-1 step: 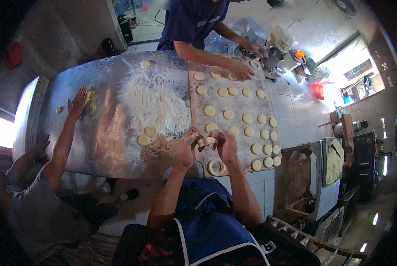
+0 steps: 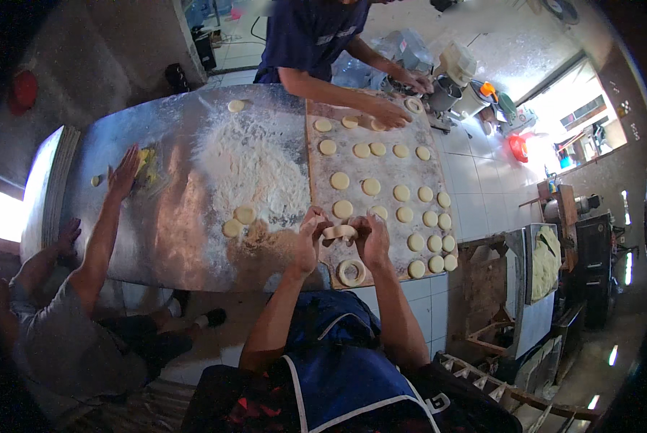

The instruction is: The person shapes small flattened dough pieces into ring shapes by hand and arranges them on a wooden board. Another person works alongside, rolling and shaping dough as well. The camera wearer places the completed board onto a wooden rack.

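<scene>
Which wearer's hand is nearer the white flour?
Left. The left hand is beside the flour, on its near right; the right hand is farther right, past the held dough ring.

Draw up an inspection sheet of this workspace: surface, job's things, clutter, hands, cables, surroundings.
Surface: metal tabletop, dusted with white flour; pale board at its right.
Job's things: dough ring held up over the board; second ring at the near edge; many dough discs spread about.
Clutter: yellow material by clear plastic; dark bucket beyond the board.
Hands: left hand and right hand grip the dough ring from opposite sides, fingers closed.
Cables: thin dark cord beyond the table.
Surroundings: co-workers across and at left; tiled floor.
</scene>
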A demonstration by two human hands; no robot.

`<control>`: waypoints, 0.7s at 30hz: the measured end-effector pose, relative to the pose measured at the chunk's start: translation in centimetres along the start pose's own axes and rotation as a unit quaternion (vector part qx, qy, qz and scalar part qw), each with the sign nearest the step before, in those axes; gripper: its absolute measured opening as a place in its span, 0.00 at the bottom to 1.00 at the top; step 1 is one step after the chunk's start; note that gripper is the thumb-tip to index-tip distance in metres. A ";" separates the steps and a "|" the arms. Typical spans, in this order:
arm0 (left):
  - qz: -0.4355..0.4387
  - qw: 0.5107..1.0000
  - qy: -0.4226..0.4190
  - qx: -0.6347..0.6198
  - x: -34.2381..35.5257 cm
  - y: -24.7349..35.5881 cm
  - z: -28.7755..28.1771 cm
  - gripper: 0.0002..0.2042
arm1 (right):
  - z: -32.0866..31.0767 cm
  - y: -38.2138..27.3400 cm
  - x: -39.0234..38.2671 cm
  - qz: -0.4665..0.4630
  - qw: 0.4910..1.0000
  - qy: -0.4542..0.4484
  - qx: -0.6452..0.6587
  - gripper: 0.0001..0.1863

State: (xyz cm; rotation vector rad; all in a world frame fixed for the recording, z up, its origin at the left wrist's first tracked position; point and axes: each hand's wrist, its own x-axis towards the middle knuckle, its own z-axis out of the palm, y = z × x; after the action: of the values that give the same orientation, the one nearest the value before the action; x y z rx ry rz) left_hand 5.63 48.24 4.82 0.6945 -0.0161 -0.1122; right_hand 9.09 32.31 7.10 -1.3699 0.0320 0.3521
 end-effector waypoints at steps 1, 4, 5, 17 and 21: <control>0.031 0.990 0.076 0.115 0.0 -0.7 1.0 0.12 | -0.6 -0.9 -0.3 0.010 0.996 -0.036 -0.079 0.29; 0.326 0.701 0.031 0.633 1.0 -2.1 2.7 0.11 | -1.2 -1.5 -0.5 0.024 0.961 -0.021 -0.276 0.27; 0.293 0.789 0.092 0.532 1.6 -3.2 3.7 0.11 | -1.3 -1.3 0.1 -0.036 0.968 0.022 -0.246 0.26; 0.000 0.982 0.179 0.056 1.7 -6.8 7.7 0.17 | -4.9 -0.5 -2.6 -0.092 0.964 0.102 -0.227 0.32; 0.049 0.900 0.145 0.408 0.8 -8.4 7.3 0.15 | -6.0 0.3 -4.2 -0.083 0.951 0.055 -0.293 0.31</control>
State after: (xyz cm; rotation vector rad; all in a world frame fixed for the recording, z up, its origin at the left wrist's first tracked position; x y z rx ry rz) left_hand 5.22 37.06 5.02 1.5461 0.1999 0.1088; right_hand 6.07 25.64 6.48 -1.9658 -0.1033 0.1431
